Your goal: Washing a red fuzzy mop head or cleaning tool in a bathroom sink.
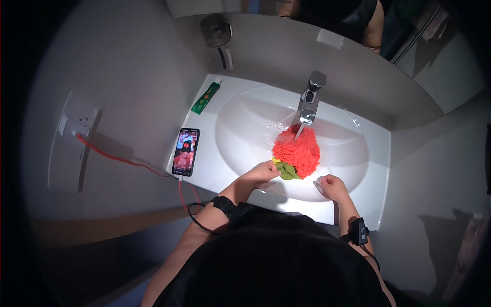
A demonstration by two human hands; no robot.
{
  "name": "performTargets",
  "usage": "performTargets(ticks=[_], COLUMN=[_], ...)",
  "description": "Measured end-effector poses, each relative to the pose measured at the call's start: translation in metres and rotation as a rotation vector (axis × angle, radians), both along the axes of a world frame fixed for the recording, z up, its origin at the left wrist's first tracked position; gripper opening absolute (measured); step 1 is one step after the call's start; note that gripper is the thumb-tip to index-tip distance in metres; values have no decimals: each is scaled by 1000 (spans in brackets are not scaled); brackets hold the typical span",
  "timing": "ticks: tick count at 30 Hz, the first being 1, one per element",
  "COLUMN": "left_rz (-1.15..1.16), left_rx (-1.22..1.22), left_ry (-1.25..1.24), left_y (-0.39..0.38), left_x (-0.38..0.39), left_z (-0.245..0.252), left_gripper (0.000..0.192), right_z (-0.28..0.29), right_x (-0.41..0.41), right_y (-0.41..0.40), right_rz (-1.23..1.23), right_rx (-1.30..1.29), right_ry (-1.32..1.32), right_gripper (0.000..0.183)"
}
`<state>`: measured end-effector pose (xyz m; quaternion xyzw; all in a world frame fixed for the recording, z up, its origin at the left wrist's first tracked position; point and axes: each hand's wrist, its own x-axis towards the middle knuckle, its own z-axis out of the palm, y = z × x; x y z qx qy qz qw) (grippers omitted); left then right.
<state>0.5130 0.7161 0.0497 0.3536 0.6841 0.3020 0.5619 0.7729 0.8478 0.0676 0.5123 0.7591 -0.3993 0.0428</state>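
Note:
A bright red, shaggy chenille cloth ball (297, 147) with green fabric leaves (287, 171) and a bit of yellow lies in the white washbasin (245, 134). Water runs from the chrome faucet (310, 98) onto the red strands and splashes to their left. At the near left side of the ball, my left hand (265, 172) pinches the edge of a green leaf. My right hand (333, 187) is over the near right part of the basin, apart from the ball. Its fingers are curled in, with nothing visible between them.
Left of the basin, a lit phone (186, 152) lies on the counter, with a red cable (115, 158) running to a wall socket (81, 121). Behind it lies a green tube (206, 98). A dark cup holder (216, 30) and a mirror (337, 23) are on the back wall.

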Motion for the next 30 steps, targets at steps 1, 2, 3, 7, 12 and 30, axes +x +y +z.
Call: performTargets(ticks=[1, 2, 3, 7, 12, 30], left_rz=[-3, 27, 63, 133, 92, -214], left_rx=[-3, 48, 96, 255, 39, 70], left_ry=[0, 244, 490, 667, 902, 1269], left_y=[7, 19, 29, 93, 127, 100], left_x=[2, 7, 11, 47, 46, -10], left_z=[5, 10, 16, 27, -24, 0], left_gripper=[31, 39, 49, 69, 69, 68], right_z=[-3, -6, -6, -37, -60, -1], right_x=[-1, -4, -10, -26, -62, -70], right_y=[6, 13, 18, 49, 56, 82], right_rz=[-3, -122, -235, -361, -511, -177], right_rx=[-3, -201, -401, -555, -455, -341], right_ry=[0, 101, 204, 337, 126, 498], right_gripper=[24, 27, 31, 29, 48, 33])
